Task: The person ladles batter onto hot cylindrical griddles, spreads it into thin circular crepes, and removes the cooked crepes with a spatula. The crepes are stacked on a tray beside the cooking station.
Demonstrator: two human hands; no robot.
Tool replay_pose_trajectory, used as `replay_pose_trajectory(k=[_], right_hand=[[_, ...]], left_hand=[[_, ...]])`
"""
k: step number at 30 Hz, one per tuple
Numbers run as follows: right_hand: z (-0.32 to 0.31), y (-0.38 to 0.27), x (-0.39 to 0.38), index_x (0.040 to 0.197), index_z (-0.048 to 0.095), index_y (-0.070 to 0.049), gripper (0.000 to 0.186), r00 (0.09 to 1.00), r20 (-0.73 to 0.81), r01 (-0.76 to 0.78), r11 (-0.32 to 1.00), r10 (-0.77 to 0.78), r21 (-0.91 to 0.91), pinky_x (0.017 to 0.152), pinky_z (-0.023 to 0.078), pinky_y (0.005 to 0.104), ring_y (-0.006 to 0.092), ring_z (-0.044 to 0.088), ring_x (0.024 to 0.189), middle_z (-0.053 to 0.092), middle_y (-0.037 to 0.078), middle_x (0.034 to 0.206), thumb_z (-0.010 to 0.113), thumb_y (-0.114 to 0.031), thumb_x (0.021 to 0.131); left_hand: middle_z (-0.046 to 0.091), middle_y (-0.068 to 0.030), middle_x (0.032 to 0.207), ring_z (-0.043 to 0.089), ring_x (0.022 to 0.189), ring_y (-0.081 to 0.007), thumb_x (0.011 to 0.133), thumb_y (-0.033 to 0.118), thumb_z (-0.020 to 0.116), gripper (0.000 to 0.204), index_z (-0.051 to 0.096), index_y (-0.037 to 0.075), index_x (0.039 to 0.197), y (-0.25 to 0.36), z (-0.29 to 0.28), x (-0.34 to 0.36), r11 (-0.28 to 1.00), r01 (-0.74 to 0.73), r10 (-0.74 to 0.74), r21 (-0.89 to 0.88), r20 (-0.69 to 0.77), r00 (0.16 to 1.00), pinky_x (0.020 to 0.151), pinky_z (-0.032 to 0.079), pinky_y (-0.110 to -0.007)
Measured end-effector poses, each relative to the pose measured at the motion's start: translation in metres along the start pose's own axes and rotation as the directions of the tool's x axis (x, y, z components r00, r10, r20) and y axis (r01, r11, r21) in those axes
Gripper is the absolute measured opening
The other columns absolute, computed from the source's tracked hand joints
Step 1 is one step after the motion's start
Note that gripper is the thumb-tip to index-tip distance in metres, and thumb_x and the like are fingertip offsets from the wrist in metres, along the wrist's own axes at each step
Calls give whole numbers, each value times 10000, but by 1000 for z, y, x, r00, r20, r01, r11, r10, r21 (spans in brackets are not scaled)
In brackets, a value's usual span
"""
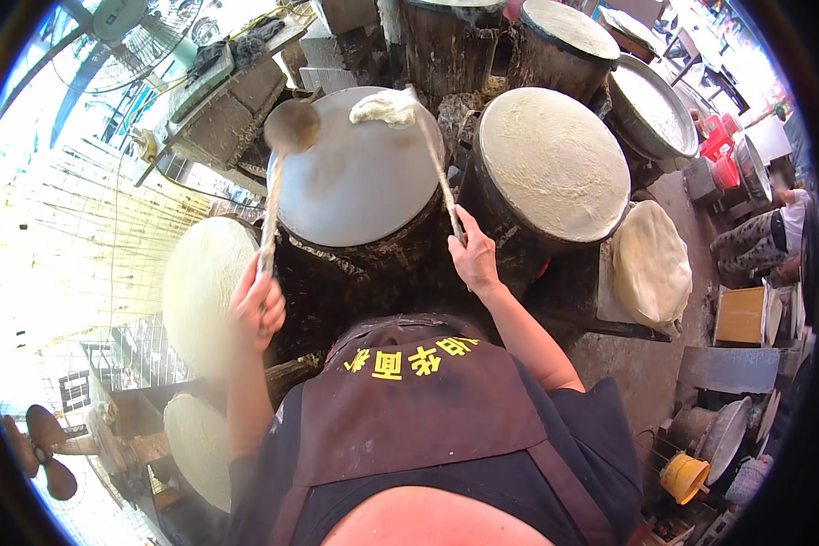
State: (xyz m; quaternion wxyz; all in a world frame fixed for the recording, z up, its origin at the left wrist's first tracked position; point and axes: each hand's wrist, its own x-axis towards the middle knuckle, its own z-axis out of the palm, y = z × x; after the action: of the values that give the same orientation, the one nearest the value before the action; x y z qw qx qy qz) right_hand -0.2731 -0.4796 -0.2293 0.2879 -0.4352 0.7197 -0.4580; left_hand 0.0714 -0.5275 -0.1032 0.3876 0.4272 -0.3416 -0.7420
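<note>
Lying at the far-right part of the grey griddle (pixel 364 187), a dough lump (pixel 382 108) meets the stick (pixel 439 171) clamped in the right hand (pixel 475 257); the left hand (pixel 259 305) grips a round-headed tool (pixel 293 127). The griddle looks largely uncoated yet; right of it, a second griddle (pixel 555 164) appears already covered.

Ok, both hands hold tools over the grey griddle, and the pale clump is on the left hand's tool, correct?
Not quite: in the head view, the pale clump is on the tool in the right hand, not the left hand. The rest stands.
</note>
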Motion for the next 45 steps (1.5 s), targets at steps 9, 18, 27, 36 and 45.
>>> replay_pose_trajectory(k=[9, 18, 27, 36, 45], right_hand=[[56, -24, 49, 1313, 512, -23, 513, 995, 57, 92, 992, -87, -92, 924, 486, 360, 348, 625, 1064, 618, 236, 1177, 588, -60, 806], [99, -23, 83, 1324, 517, -177, 541, 992, 27, 125, 964, -122, -234, 890, 494, 464, 411, 628, 971, 661, 227, 1037, 584, -113, 790], [83, -33, 99, 1263, 543, -143, 482, 993, -16, 103, 921, -117, -375, 853, 514, 459, 389, 638, 968, 661, 207, 1046, 580, -85, 786], [75, -39, 121, 1253, 579, -85, 487, 958, 118, 284, 910, -260, -302, 927, 495, 397, 335, 617, 1073, 625, 207, 1173, 573, -57, 767], [97, -59, 110, 1251, 568, -110, 489, 929, 311, 301, 894, -198, -332, 874, 509, 443, 396, 637, 963, 661, 213, 1050, 574, -51, 765]], left_hand=[[341, 15, 635, 309, 379, -39, 1049, 214, 365, 470, 239, 39, 1467, 12, -21, -83, 951, -12, -10, -308, -70, 997, 312, 268, -192], [360, -19, 661, 329, 390, -54, 1049, 221, 371, 530, 141, 58, 1498, 12, -22, -141, 861, -157, 139, -484, -73, 988, 302, 299, -192], [388, -28, 632, 341, 367, -130, 1042, 305, 375, 299, 460, 90, 1230, -2, -74, -161, 852, -147, 270, -503, 180, 946, 282, 333, -244], [371, -14, 642, 316, 397, -76, 1023, 296, 450, 535, 213, 132, 1473, 6, -59, -163, 911, -123, 232, -393, 245, 941, 332, 330, -223], [327, 25, 599, 264, 383, -35, 992, 314, 519, 520, 318, 78, 1409, 11, 18, -139, 906, -151, 200, -396, 84, 976, 309, 260, -198]])
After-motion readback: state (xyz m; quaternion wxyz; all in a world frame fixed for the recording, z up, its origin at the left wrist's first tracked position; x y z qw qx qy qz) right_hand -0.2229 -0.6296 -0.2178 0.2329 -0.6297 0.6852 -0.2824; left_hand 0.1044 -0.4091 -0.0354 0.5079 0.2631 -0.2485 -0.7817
